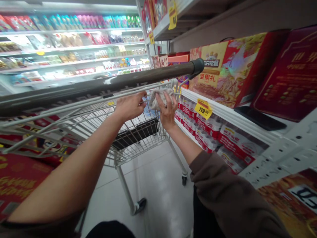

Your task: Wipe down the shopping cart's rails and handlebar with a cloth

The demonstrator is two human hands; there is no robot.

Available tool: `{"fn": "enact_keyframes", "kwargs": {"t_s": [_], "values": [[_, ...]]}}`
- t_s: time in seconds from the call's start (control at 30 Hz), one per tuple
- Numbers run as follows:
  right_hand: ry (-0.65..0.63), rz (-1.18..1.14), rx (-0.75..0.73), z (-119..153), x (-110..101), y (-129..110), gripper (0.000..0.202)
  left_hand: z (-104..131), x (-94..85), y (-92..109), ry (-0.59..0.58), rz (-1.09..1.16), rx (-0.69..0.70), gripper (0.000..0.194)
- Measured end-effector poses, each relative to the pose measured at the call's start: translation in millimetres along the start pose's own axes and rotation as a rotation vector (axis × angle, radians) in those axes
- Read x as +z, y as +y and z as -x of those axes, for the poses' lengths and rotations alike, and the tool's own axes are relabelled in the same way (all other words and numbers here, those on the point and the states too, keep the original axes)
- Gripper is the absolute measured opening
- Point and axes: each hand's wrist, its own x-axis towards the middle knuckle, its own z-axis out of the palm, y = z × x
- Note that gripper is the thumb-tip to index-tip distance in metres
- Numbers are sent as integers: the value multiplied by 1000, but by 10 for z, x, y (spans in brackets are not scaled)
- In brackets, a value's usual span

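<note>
A shopping cart [138,140] with a dark handle bar [99,86] stands in front of me. My right hand [168,107] is wrapped round a light grey cloth [158,98] near the cart's right rim, below the end of the bar. Just left of the cloth, my left hand [131,105] lies at the wire rim below the bar, its fingers bent toward the cloth. Whether those fingers hold the wire or anything else cannot be made out.
Shelves on the right carry gift boxes [223,69], a dark phone-like object [260,118], a yellow price tag [203,109] and packs of bottles [231,140]. Red boxes [22,181] stand at the left. A lit display shelf [74,48] crosses the back.
</note>
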Motion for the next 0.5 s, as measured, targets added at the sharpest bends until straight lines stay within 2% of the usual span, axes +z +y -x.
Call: {"fn": "enact_keyframes", "kwargs": {"t_s": [0.13,0.2,0.27,0.37,0.5], "values": [[-129,-11,46,578,208,165,58,10,16,-16,10,5,27,44],[-225,-8,47,824,201,264,59,9,22,-12,19,10,33,44],[-274,-8,28,922,125,323,60,11,18,2,21,13,22,44],[-155,2,-4,717,-36,290,57,27,-18,45,-28,-16,-21,45],[127,63,-22,130,-125,99,50,78,-105,110,-111,-45,-36,49]]}}
